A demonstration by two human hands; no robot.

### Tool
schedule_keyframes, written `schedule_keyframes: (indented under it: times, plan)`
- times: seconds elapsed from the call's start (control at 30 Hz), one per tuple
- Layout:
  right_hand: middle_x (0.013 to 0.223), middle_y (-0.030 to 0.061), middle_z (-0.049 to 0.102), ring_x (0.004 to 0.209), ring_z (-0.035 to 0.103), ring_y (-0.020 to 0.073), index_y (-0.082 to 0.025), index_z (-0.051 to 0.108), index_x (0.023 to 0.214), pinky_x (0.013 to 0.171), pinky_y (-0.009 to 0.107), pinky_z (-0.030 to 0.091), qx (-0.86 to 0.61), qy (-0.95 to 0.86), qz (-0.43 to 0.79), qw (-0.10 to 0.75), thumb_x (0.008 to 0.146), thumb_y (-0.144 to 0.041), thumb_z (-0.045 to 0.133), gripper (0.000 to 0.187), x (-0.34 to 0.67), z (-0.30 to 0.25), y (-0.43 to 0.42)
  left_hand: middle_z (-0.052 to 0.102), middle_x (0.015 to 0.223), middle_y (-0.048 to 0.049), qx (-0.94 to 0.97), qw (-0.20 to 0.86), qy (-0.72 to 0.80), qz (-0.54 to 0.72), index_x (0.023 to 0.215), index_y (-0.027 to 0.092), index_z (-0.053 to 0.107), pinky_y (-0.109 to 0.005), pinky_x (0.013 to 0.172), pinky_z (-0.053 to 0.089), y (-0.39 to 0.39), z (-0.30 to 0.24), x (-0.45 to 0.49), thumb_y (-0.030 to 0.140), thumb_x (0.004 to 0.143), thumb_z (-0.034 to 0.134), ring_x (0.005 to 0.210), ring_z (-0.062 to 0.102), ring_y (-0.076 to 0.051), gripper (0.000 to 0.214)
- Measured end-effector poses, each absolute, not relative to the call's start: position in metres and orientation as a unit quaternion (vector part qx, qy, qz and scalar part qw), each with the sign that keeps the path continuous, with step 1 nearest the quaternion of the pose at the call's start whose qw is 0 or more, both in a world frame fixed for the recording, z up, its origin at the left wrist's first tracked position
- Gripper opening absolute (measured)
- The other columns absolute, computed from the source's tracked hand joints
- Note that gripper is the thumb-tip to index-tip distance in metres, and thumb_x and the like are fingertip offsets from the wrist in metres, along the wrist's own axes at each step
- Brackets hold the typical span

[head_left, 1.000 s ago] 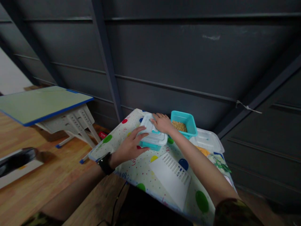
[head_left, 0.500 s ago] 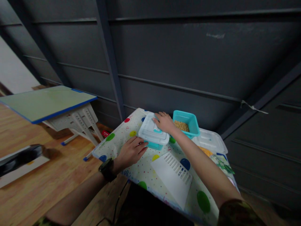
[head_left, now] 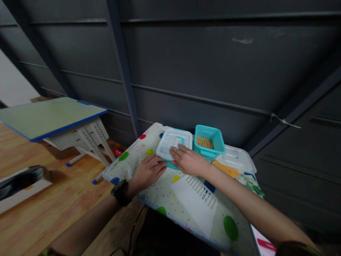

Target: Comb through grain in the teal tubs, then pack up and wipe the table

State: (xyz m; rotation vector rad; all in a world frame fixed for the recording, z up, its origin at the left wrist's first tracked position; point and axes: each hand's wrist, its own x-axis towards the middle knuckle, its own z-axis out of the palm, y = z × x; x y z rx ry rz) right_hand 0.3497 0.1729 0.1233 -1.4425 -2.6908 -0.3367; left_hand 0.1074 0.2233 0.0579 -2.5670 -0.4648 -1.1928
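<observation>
A plastic box with a translucent white lid (head_left: 165,142) and teal lower walls (head_left: 172,165) stands on the table. My left hand (head_left: 149,172) grips its front left corner, fingers at the lid's edge and thumb low by the front wall. Across the lid's front right part lies my right hand (head_left: 189,160), its fingers stretched out and partly hiding the lid and its teal-edged handle. Right of the lidded box is an uncovered teal box (head_left: 220,142) with tan beans or grains (head_left: 204,142) in it. A white slotted sheet (head_left: 198,206) lies in front.
Behind the uncovered box's right side rests another translucent lid (head_left: 239,160). An orange item (head_left: 226,170) and a green-and-white packet (head_left: 250,184) lie below it. A dark panelled wall (head_left: 197,71) rises behind. A desk (head_left: 53,115) stands at the left.
My right hand has moved from the lid's back right side toward its front edge, uncovering the lid's handle. My left hand stays at the front left corner.
</observation>
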Motion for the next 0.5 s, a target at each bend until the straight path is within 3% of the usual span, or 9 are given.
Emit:
schedule_keyframes:
  times: [0.2, 0.33, 0.5]
  plan:
    - [0.145, 0.0253, 0.076, 0.134, 0.074, 0.0383, -0.006, 0.069, 0.149, 0.114, 0.054, 0.059, -0.457, -0.881, -0.095, 0.074, 0.117, -0.029, 0.047, 0.045, 0.354, 0.135, 0.177, 0.079, 0.091, -0.0033, -0.891, 0.152, -0.147, -0.401, 0.099, 0.018, 0.080, -0.035, 0.074, 0.062, 0.226, 0.060, 0.112, 0.020, 0.107, 0.067, 0.082, 0.072, -0.023, 0.016]
    - [0.132, 0.0221, 0.081, 0.118, 0.079, 0.0331, -0.009, 0.071, 0.142, 0.099, 0.045, 0.062, -0.493, -0.861, -0.050, 0.117, 0.119, -0.030, 0.045, 0.040, 0.356, 0.156, 0.183, 0.079, 0.093, -0.0029, -0.894, 0.186, -0.139, -0.382, 0.100, 0.019, 0.078, -0.037, 0.073, 0.059, 0.226, 0.060, 0.112, 0.012, 0.103, 0.069, 0.082, 0.070, -0.024, 0.012]
    - [0.133, 0.0161, 0.081, 0.120, 0.078, 0.0299, -0.016, 0.074, 0.136, 0.102, 0.044, 0.060, -0.498, -0.851, -0.020, 0.165, 0.118, -0.029, 0.050, 0.032, 0.358, 0.169, 0.191, 0.078, 0.095, -0.0060, -0.893, 0.245, -0.130, -0.355, 0.105, 0.014, 0.076, -0.039, 0.076, 0.059, 0.221, 0.064, 0.112, 0.007, 0.101, 0.065, 0.086, 0.071, -0.026, 0.014]
